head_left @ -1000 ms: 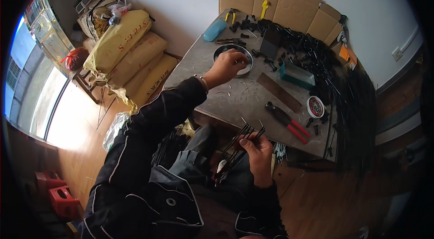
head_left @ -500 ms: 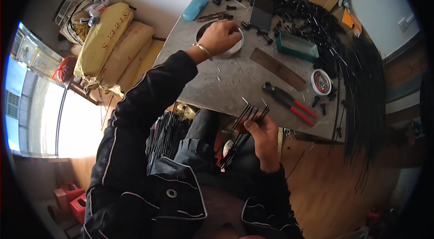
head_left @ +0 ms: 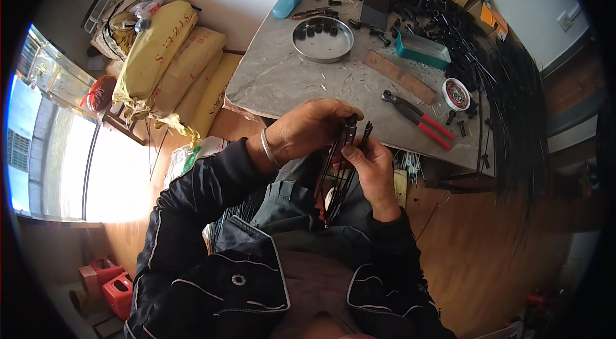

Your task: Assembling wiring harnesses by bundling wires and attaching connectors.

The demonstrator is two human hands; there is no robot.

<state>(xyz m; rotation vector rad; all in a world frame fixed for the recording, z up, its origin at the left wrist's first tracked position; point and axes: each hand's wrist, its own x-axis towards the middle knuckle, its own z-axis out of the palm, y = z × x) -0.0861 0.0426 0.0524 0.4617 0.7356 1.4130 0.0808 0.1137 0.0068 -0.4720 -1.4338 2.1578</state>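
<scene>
In front of my lap, my right hand (head_left: 372,172) is closed round a bundle of thin black rods (head_left: 332,191), the thumb pressed on them near their upper ends. The rods slant down toward my knees. My left hand (head_left: 314,124) is beside it, fingertips pinched together at the top of the bundle; what they hold is too small and too covered to make out. On the table beyond stands a round shallow metal dish (head_left: 323,55), with small bits scattered in front of it.
The grey table (head_left: 269,76) carries red-handled pincers (head_left: 420,122), a flat brown strip (head_left: 399,77), a green tray (head_left: 422,50), a small round tub (head_left: 456,94) and a blue case (head_left: 288,2). Black parts and long rods (head_left: 513,127) heap along its far and right sides. Stuffed sacks (head_left: 168,41) lie left.
My left hand has left the metal dish and come back toward me to the tops of the rods. My right hand still grips the bundle, whose upper ends now stand more upright.
</scene>
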